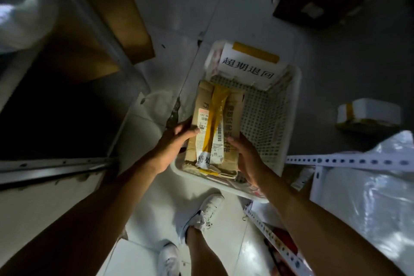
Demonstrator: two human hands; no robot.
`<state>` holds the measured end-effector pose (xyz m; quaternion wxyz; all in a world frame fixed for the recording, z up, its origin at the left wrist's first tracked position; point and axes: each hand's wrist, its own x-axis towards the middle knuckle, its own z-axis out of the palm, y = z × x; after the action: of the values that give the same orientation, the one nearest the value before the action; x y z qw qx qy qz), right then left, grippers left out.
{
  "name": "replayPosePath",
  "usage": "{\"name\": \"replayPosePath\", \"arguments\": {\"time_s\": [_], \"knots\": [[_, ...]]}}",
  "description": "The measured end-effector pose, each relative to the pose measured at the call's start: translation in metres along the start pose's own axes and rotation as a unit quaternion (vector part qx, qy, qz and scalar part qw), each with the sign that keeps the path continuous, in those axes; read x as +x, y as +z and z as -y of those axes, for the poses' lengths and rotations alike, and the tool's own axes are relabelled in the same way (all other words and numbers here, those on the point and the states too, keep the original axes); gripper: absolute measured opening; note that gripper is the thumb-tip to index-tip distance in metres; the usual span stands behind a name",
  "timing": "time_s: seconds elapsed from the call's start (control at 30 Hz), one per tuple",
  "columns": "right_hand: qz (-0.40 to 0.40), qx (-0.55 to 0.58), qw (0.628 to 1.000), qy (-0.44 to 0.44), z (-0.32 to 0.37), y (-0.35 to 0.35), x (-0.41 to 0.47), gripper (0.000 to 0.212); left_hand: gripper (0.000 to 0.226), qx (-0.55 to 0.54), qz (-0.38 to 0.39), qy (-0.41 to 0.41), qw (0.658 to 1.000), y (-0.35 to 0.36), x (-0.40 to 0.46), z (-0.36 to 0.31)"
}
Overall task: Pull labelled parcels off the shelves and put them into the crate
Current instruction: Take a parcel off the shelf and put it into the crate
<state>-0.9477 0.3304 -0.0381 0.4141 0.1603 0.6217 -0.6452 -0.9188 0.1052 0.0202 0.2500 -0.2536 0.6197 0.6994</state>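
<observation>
— Nearest the lens, what is there?

— Two bare forearms reaching down. On the left, a grey metal shelf frame with dark bays and a brown cardboard sheet leaning over pale floor tiles. Then the left hand, fingers curled against the left edge of a long brown cardboard parcel bound with yellow tape, a white barcode label stuck on its top.

— And where does the parcel sit?

— Inside the white perforated plastic crate, along its left wall, near end low at the rim. Open mesh floor lies bare to its right. A white paper sign with black characters is taped at the far wall.

— The other hand?

— The right hand clasps the parcel's right edge near the bottom corner. White trainers stand just below the crate. Farther right, a white foam box rests apart on the floor, and white perforated metal strips cross crinkled clear plastic.
</observation>
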Motion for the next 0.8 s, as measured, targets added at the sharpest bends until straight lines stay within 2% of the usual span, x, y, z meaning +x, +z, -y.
{"name": "replayPosePath", "arguments": {"time_s": [0.1,0.23,0.33,0.43,0.57,0.67,0.8], "knots": [[-0.038,0.046,0.998,-0.004,0.003,-0.016,0.012,0.067,0.053,0.023,0.022,-0.006,0.999,0.014,0.021,-0.007],[-0.096,0.118,0.988,0.017,0.006,-0.034,0.029,0.048,0.081,0.065,0.043,-0.059,0.995,0.028,0.048,-0.015],[-0.130,0.131,0.982,0.026,0.004,-0.043,0.046,0.039,0.089,0.075,0.073,-0.115,0.988,0.032,0.074,-0.012],[-0.171,0.119,0.977,0.040,0.002,-0.052,0.070,0.049,0.076,0.073,0.087,-0.157,0.981,0.033,0.107,-0.011],[-0.185,0.089,0.978,0.045,0.002,-0.070,0.116,0.050,0.057,0.081,0.079,-0.205,0.972,0.034,0.163,-0.010],[-0.161,0.058,0.983,0.064,0.012,-0.087,0.152,0.043,0.057,0.102,0.071,-0.177,0.976,0.032,0.215,-0.003],[-0.127,0.020,0.986,0.109,0.019,-0.097,0.200,0.059,0.049,0.089,0.026,-0.120,0.988,0.028,0.271,0.011]]}}
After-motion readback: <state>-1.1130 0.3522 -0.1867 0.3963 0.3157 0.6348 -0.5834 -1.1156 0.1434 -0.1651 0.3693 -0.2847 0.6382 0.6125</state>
